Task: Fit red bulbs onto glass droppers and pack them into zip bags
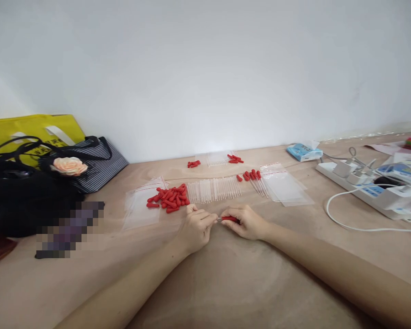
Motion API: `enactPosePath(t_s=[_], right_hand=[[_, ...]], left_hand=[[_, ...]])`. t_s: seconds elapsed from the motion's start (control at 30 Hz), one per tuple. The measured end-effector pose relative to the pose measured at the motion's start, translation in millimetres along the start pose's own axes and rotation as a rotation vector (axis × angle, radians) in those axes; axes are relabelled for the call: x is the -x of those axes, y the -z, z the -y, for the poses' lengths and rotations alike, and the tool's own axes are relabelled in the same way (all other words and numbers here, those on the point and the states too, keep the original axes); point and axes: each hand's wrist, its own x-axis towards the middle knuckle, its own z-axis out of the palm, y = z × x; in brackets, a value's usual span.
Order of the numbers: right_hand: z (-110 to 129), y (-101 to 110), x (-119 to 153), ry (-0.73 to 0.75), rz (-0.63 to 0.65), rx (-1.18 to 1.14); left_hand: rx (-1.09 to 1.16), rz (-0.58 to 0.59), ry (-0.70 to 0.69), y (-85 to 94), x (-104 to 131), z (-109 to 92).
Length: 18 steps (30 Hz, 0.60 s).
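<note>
My right hand [245,221] is closed on a red rubber bulb [229,219] near the middle of the table. Fingers of my left hand [197,228] pinch a thin clear tube [219,219] that meets the bulb's left end. Just beyond my hands lies a row of clear tubes [214,189]. A pile of red bulbs [171,197] rests at the row's left, partly over clear zip bags [142,205]. To the right are several tubes with red bulbs on their ends [258,183], beside more zip bags [285,185].
Near the wall lie small groups of red bulbs [235,158] and more tubes [218,160]. A tissue pack [304,152] and a white power strip [366,189] with cables are on the right. Black, striped and yellow bags [66,125] stand at left, near a blurred dark object [70,230].
</note>
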Motion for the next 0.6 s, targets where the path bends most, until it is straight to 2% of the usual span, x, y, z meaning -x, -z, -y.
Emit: enactPosePath(t_s=[0.23,0.37,0.5,0.6], right_hand=[[-9.2,2.1,1.6,-0.192,-0.094,-0.153],[-15.6,5.9,2.5,-0.32,-0.103,-0.291],[-15.9,7.2,-0.2,-0.501,-0.205,-0.675],[-10.5,4.3,-3.4,-0.539,-0.288,-0.953]], left_hand=[[0.021,-0.09,0.075,1.8,-1.6,5.8],[0.005,-0.066,0.101,7.1,-0.1,10.5],[0.069,-0.023,0.179,7.5,0.9,9.6],[0.183,0.028,0.269,5.6,-0.7,6.2]])
